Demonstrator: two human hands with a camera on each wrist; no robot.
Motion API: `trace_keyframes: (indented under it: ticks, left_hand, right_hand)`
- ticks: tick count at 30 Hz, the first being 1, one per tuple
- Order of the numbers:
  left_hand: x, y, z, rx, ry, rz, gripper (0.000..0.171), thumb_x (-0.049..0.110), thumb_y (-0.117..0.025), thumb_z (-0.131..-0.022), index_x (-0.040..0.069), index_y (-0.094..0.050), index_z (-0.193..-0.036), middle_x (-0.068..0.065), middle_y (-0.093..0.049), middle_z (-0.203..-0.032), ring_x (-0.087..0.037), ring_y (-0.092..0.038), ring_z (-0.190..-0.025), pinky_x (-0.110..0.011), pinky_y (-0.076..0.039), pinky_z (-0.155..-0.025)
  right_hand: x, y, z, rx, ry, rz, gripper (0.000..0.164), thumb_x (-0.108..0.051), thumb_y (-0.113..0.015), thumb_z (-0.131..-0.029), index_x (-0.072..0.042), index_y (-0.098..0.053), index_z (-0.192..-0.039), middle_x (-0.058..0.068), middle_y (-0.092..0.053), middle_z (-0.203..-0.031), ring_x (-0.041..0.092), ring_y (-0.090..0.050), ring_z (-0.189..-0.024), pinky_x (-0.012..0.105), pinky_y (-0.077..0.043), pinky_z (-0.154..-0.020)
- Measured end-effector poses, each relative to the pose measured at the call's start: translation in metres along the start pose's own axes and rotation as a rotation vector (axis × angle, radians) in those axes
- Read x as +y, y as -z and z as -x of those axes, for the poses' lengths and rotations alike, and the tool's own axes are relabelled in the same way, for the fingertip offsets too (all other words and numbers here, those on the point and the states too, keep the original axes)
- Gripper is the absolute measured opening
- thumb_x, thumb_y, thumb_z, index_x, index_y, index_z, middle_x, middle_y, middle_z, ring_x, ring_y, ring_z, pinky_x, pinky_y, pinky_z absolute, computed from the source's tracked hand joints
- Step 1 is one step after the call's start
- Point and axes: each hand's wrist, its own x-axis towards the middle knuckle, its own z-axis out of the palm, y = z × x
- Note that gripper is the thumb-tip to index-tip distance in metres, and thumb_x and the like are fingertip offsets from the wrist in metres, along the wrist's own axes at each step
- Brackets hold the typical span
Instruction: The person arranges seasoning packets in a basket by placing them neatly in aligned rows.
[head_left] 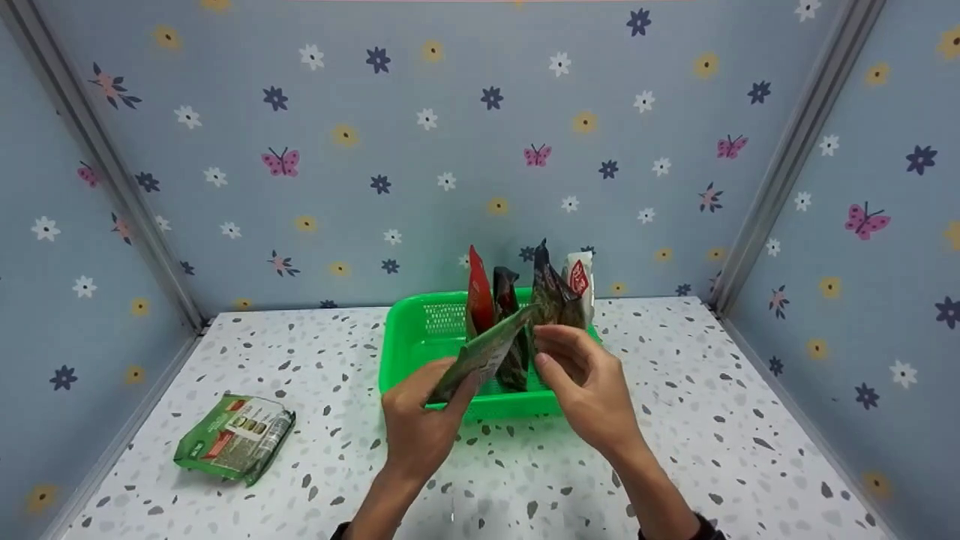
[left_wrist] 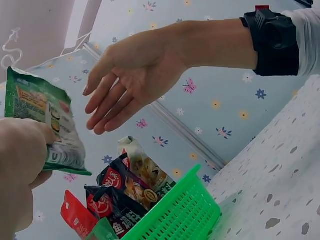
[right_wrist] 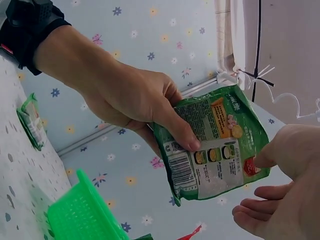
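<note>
One green-and-white plastic packet (head_left: pixel 235 439) lies near the speckled white tabletop's (head_left: pixel 345 465) left edge, the left hand (head_left: pixel 420 416) pinches a second such packet (head_left: pixel 487 352) beside the relaxed, empty right hand (head_left: pixel 592 386), above the near rim of a green perforated plastic basket (head_left: pixel 517 406) holding red, dark and white plastic pouches (head_left: pixel 551 292).

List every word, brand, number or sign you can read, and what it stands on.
None reads sharply enough to quote.
Held green plastic packet: print and barcode digits too small.
Second green plastic packet, on the speckled white table: print blurred.
Two black plastic packets: red logos, lettering, blurred.
White plastic packet: red logo, blurred.
Red plastic packet: print blurred.
</note>
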Motion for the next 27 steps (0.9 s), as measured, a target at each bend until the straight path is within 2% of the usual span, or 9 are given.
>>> trace_keyframes:
  ticks: [3,7,10,12,14,17,19,23,27]
  left_hand:
    - [0.001,0.000,0.001,0.021,-0.080,-0.104,0.035,-0.010,-0.093,-0.084,0.008,-0.087,-0.113,-0.010,-0.088,-0.114,-0.026,-0.087,-0.101,-0.021,-0.067,-0.088]
    - [0.001,0.000,0.005,0.060,-0.151,-0.194,0.040,-0.016,-0.093,-0.080,0.003,-0.087,-0.115,-0.014,-0.087,-0.118,-0.033,-0.086,-0.106,-0.018,-0.061,-0.105]
    - [0.001,0.000,0.007,0.088,-0.217,-0.257,0.023,-0.005,-0.087,-0.095,0.002,-0.087,-0.117,-0.015,-0.087,-0.119,-0.034,-0.085,-0.109,-0.021,-0.059,-0.111]
    - [0.002,0.000,0.006,0.108,-0.276,-0.305,0.015,0.005,-0.080,-0.105,0.002,-0.087,-0.118,-0.014,-0.087,-0.120,-0.034,-0.085,-0.110,-0.027,-0.062,-0.110]
    - [0.002,0.000,0.006,0.126,-0.335,-0.359,0.020,0.013,-0.072,-0.112,0.001,-0.087,-0.118,-0.013,-0.087,-0.120,-0.032,-0.086,-0.109,-0.032,-0.066,-0.106]
    - [0.003,0.000,0.005,0.150,-0.403,-0.425,0.021,0.013,-0.070,-0.113,0.000,-0.087,-0.118,-0.013,-0.087,-0.120,-0.031,-0.086,-0.107,-0.037,-0.068,-0.098]
    - [0.004,-0.001,0.004,0.163,-0.447,-0.463,0.020,0.011,-0.070,-0.113,0.000,-0.087,-0.116,-0.014,-0.087,-0.119,-0.031,-0.086,-0.106,-0.039,-0.068,-0.093]
    - [0.005,-0.002,0.003,0.171,-0.536,-0.524,0.018,0.004,-0.070,-0.111,-0.001,-0.087,-0.114,-0.016,-0.088,-0.116,-0.030,-0.087,-0.103,-0.043,-0.067,-0.089]
    - [0.009,-0.004,0.003,0.159,-0.584,-0.569,0.018,0.001,-0.070,-0.110,-0.002,-0.087,-0.115,-0.017,-0.088,-0.115,-0.030,-0.087,-0.103,-0.043,-0.066,-0.088]
  right_hand:
    - [-0.005,-0.005,0.005,-0.072,-0.035,-0.005,0.042,-0.013,-0.071,-0.112,-0.003,-0.064,-0.152,0.016,-0.071,-0.151,0.034,-0.070,-0.142,0.026,-0.057,-0.118]
    - [-0.012,-0.011,0.012,-0.163,-0.073,-0.039,0.054,-0.017,-0.072,-0.112,-0.004,-0.055,-0.161,0.017,-0.066,-0.159,0.035,-0.065,-0.150,0.036,-0.055,-0.125]
    - [-0.016,-0.016,0.018,-0.197,-0.099,-0.068,0.064,-0.017,-0.072,-0.111,-0.006,-0.047,-0.168,0.017,-0.060,-0.166,0.037,-0.061,-0.154,0.039,-0.052,-0.128]
    - [-0.018,-0.018,0.021,-0.212,-0.109,-0.088,0.070,-0.018,-0.072,-0.110,-0.005,-0.042,-0.172,0.018,-0.055,-0.171,0.038,-0.059,-0.157,0.038,-0.051,-0.129]
    - [-0.020,-0.020,0.024,-0.225,-0.111,-0.106,0.074,-0.021,-0.070,-0.110,-0.003,-0.037,-0.174,0.021,-0.052,-0.173,0.040,-0.056,-0.159,0.038,-0.050,-0.129]
    - [-0.021,-0.023,0.026,-0.246,-0.111,-0.130,0.075,-0.025,-0.068,-0.112,-0.002,-0.033,-0.175,0.023,-0.050,-0.174,0.041,-0.055,-0.160,0.036,-0.052,-0.127]
    - [-0.022,-0.025,0.027,-0.250,-0.114,-0.140,0.071,-0.026,-0.065,-0.113,-0.003,-0.036,-0.174,0.023,-0.055,-0.170,0.039,-0.060,-0.155,0.034,-0.057,-0.121]
    - [-0.022,-0.027,0.027,-0.223,-0.110,-0.154,0.056,-0.028,-0.062,-0.117,-0.003,-0.049,-0.166,0.022,-0.068,-0.154,0.031,-0.074,-0.136,0.031,-0.064,-0.108]
    - [-0.020,-0.030,0.026,-0.171,-0.110,-0.171,0.045,-0.028,-0.062,-0.118,-0.001,-0.060,-0.155,0.022,-0.076,-0.139,0.025,-0.079,-0.119,0.033,-0.067,-0.099]
